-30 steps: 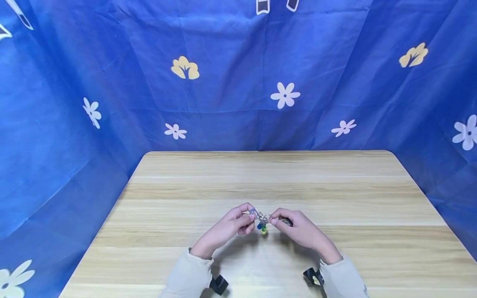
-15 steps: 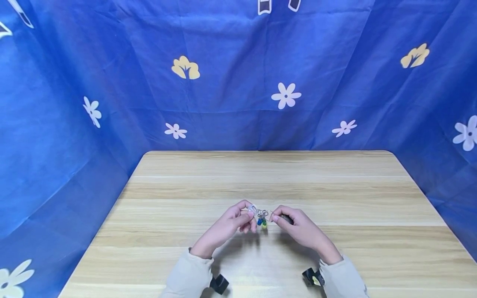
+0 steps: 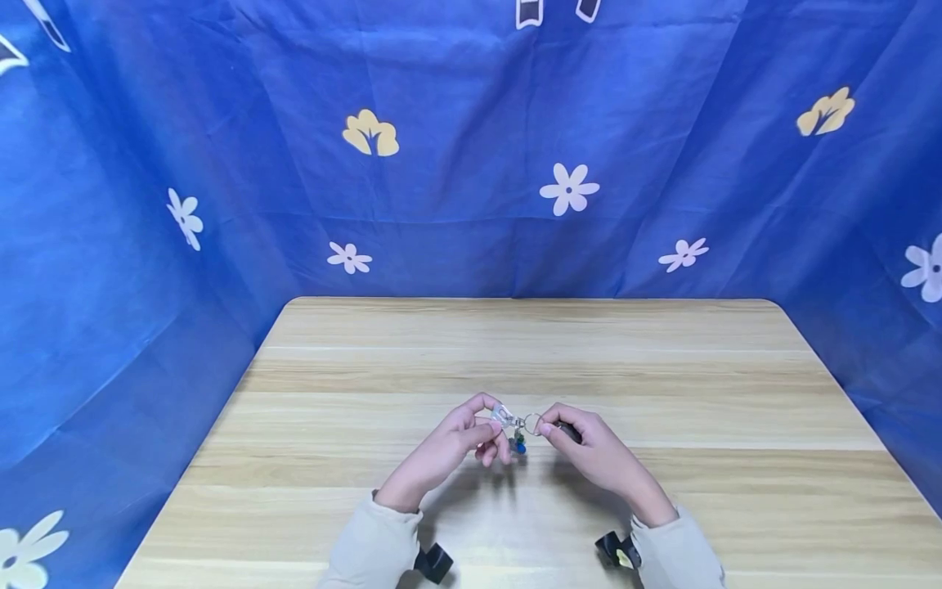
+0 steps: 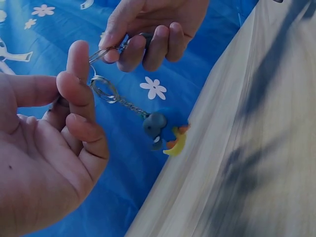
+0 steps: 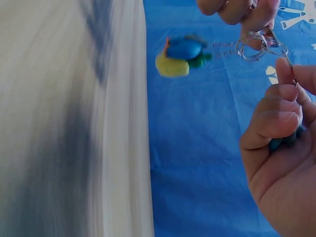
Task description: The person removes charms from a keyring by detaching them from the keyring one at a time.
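Note:
Above the table, my left hand [image 3: 459,438] pinches a flat silvery piece [image 3: 502,415] between thumb and forefinger. My right hand [image 3: 589,446] pinches a key ring [image 3: 533,424] and curls its other fingers round a dark charm [image 3: 569,432], mostly hidden in the palm. Linked metal rings [image 4: 104,89] run between the two hands. From them, on short chains, hang small charms: a blue-grey animal-like charm [image 4: 155,123] and a yellow-and-orange charm [image 4: 177,142]. In the right wrist view the yellow charm [image 5: 172,66] is blurred, beside green and blue ones.
Under the hands lies a light wood-grain table [image 3: 515,352]. A blue cloth [image 3: 456,213] with white flowers and yellow trees surrounds its back and sides. Black camera mounts [image 3: 433,563] sit at both wrists.
The hands have drawn slightly apart, and the right hand's key ring shows more clearly between them. The hanging charms have swung and turned. Both hands keep their hold.

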A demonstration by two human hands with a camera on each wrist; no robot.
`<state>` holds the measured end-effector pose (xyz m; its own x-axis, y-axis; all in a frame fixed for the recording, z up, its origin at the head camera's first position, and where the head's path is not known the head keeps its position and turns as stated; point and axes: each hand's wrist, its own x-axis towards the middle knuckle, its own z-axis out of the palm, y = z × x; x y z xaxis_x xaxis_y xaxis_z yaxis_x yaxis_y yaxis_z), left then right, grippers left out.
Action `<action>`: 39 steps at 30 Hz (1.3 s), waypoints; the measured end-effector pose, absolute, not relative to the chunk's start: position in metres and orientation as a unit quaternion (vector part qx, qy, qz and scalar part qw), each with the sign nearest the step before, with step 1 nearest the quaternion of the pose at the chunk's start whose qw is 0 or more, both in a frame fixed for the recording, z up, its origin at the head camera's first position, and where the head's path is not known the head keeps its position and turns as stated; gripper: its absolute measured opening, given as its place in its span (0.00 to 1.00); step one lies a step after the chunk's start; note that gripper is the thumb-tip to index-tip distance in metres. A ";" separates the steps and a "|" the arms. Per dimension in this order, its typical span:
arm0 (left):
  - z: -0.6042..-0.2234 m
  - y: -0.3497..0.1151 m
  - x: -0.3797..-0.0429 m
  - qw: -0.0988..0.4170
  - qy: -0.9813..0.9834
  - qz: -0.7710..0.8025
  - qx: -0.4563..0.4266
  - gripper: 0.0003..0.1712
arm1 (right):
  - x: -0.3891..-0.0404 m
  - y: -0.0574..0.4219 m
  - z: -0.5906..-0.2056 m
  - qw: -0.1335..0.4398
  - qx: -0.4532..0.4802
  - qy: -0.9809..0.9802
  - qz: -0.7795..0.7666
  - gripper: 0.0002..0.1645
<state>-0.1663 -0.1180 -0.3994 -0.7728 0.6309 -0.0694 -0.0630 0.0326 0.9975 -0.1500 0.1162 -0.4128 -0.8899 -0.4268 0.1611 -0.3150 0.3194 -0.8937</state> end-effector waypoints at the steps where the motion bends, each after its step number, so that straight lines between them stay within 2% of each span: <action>1: -0.399 -0.118 -0.166 0.264 0.669 0.662 0.211 0.08 | -0.150 0.116 -0.412 0.050 -0.226 0.810 -0.539 0.09; 10: -0.402 -0.117 -0.163 0.281 0.652 0.670 0.218 0.17 | -0.147 0.117 -0.411 0.036 -0.218 0.807 -0.548 0.07; 22: -0.404 -0.111 -0.161 0.288 0.657 0.659 0.227 0.05 | -0.147 0.115 -0.416 0.028 -0.236 0.811 -0.534 0.08; 39: -0.412 -0.110 -0.162 0.267 0.662 0.656 0.244 0.06 | -0.148 0.115 -0.418 0.033 -0.239 0.813 -0.530 0.10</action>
